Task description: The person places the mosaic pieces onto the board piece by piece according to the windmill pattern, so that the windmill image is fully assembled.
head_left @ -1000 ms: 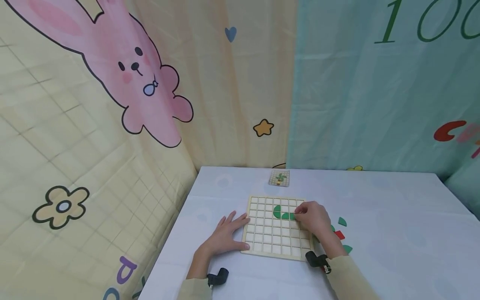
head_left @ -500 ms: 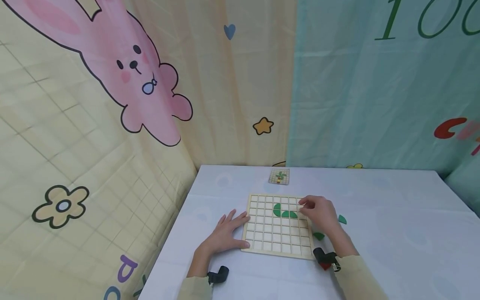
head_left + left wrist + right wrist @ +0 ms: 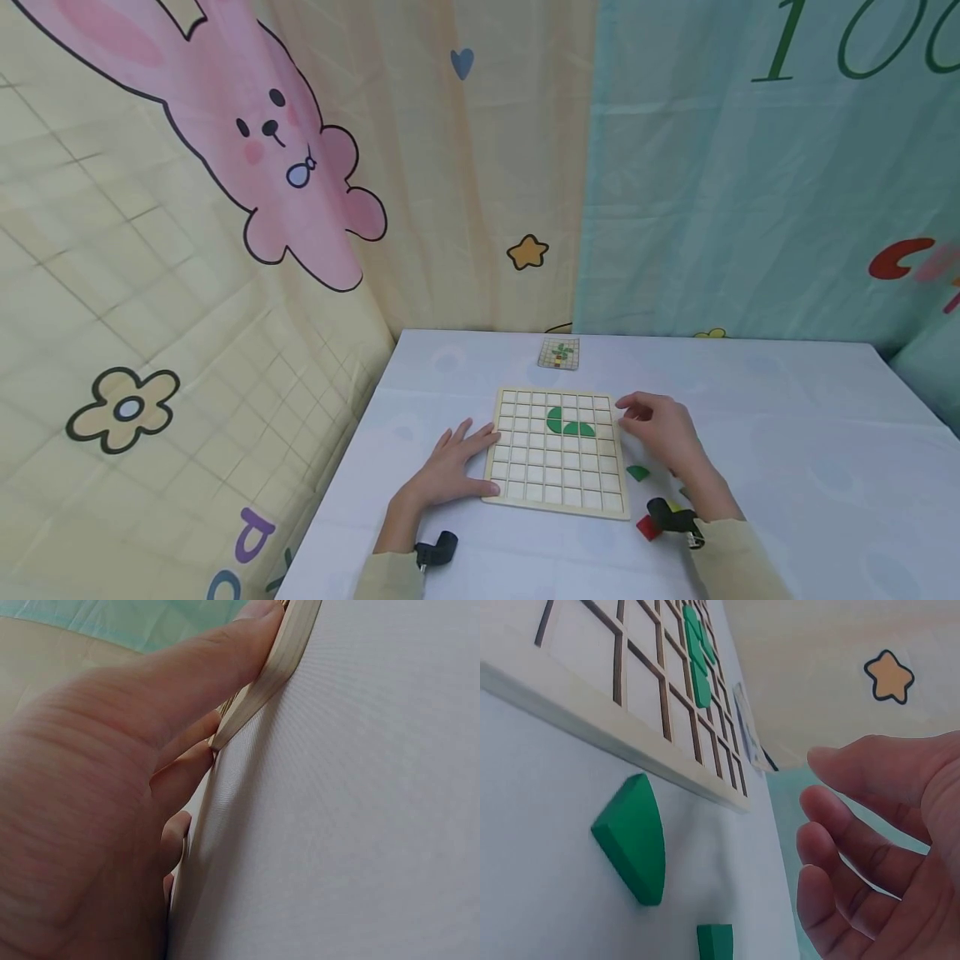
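A wooden grid board (image 3: 555, 508) lies flat on the white table, with several green quarter-round tiles (image 3: 572, 429) set in its upper middle cells. My left hand (image 3: 448, 471) rests along the board's left edge, fingers spread; the left wrist view shows the thumb (image 3: 217, 664) touching the rim near a corner. Just off the board's right side hovers my right hand (image 3: 663, 429), its fingers loosely bent. In the right wrist view nothing lies between its thumb (image 3: 870, 765) and fingertips. Below it on the table is a loose green quarter-round tile (image 3: 634, 840).
A small pattern card (image 3: 558, 353) lies behind the board. A red tile (image 3: 648, 527) sits by the board's near right corner, and a yellow tile (image 3: 675, 506) is partly hidden by the right wrist camera (image 3: 671, 517). Patterned cloth (image 3: 465, 167) hangs behind the table.
My right hand has drawn back from the green tiles to the right, off the board. A green tile and a red one beside the board have come into sight. My left hand stays put.
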`<state>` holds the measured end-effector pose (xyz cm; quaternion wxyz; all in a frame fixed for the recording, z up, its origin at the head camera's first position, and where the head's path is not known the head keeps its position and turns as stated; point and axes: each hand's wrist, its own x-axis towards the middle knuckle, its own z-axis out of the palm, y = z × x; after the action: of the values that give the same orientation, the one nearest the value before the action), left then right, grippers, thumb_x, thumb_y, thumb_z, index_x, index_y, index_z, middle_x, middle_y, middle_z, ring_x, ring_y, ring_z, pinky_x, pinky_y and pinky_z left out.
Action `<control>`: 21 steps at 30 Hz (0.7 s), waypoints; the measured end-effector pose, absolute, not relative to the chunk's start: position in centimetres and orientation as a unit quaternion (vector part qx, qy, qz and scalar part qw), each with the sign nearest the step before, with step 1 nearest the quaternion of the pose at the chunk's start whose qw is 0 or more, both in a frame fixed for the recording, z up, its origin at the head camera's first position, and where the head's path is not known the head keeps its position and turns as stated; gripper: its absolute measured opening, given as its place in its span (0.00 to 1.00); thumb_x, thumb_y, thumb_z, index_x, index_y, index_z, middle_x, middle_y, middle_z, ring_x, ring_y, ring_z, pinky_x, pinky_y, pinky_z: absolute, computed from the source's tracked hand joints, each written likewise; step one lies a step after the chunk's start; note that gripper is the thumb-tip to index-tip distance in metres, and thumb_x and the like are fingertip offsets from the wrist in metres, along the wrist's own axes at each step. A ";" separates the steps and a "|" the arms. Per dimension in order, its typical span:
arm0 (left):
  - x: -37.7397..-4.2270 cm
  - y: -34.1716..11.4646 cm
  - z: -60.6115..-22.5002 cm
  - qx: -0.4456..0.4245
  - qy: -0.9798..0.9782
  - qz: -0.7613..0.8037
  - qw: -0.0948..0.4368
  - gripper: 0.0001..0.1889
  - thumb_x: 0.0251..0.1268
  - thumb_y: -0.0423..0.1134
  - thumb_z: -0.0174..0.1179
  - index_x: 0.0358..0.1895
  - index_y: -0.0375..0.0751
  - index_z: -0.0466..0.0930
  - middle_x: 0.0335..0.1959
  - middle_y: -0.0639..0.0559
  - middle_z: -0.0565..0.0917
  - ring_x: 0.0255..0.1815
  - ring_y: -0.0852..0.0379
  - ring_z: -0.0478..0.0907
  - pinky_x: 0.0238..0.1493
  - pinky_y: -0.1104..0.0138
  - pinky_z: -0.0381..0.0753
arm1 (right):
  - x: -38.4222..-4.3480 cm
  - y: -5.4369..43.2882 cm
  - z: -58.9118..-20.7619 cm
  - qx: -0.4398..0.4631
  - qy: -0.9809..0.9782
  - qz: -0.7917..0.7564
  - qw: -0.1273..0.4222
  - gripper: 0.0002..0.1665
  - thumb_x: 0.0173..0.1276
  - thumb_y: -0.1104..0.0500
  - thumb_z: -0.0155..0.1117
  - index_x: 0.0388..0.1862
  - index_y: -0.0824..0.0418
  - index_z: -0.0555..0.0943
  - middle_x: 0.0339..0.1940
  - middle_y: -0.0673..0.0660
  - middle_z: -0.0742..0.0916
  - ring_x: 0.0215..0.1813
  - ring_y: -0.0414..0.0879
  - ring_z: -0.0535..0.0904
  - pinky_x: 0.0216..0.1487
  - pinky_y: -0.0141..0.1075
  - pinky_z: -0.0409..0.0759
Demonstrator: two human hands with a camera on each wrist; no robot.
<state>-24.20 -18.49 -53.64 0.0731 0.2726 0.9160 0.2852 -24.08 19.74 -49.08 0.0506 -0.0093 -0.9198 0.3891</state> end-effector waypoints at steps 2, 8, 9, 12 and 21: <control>-24.2 -18.5 -53.6 0.271 0.916 0.285 0.074 0.47 0.52 0.71 0.67 0.76 0.59 0.65 0.79 0.66 0.58 0.82 0.49 0.39 0.78 0.47 0.36 | -24.0 20.2 -49.1 -0.012 -0.920 0.388 0.050 0.17 0.67 0.59 0.71 0.54 0.57 0.85 0.40 0.55 0.85 0.43 0.51 0.78 0.40 0.39 0.82; -24.3 -18.5 -53.8 0.267 0.919 0.279 0.075 0.48 0.51 0.71 0.67 0.77 0.62 0.64 0.79 0.68 0.57 0.83 0.51 0.38 0.79 0.49 0.35 | -23.8 21.7 -49.6 -0.009 -0.929 0.368 0.045 0.17 0.66 0.59 0.71 0.53 0.58 0.84 0.40 0.55 0.85 0.41 0.51 0.78 0.35 0.37 0.81; -24.4 -18.5 -53.8 0.266 0.920 0.279 0.075 0.48 0.51 0.72 0.67 0.77 0.62 0.64 0.79 0.68 0.57 0.83 0.51 0.38 0.79 0.49 0.35 | -23.7 21.9 -49.7 -0.010 -0.930 0.365 0.042 0.17 0.66 0.59 0.71 0.53 0.58 0.84 0.40 0.55 0.85 0.41 0.51 0.78 0.35 0.37 0.81; -24.4 -18.5 -53.9 0.263 0.921 0.276 0.077 0.48 0.51 0.72 0.66 0.77 0.63 0.64 0.79 0.70 0.56 0.82 0.53 0.37 0.79 0.50 0.35 | -23.6 22.5 -50.0 -0.010 -0.933 0.357 0.033 0.16 0.66 0.60 0.71 0.52 0.58 0.85 0.40 0.55 0.85 0.41 0.50 0.77 0.35 0.36 0.80; -24.3 -18.5 -53.8 0.265 0.920 0.277 0.076 0.48 0.51 0.72 0.66 0.77 0.62 0.64 0.79 0.67 0.56 0.83 0.51 0.37 0.79 0.48 0.35 | -22.1 23.2 -50.3 -0.016 -0.943 0.331 0.031 0.18 0.63 0.60 0.74 0.52 0.60 0.85 0.41 0.56 0.85 0.41 0.51 0.76 0.30 0.36 0.80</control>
<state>-24.31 -18.50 -53.82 0.0765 0.2651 0.9204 0.2771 -22.06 23.22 -50.31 0.0307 -0.0158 -0.9429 0.3313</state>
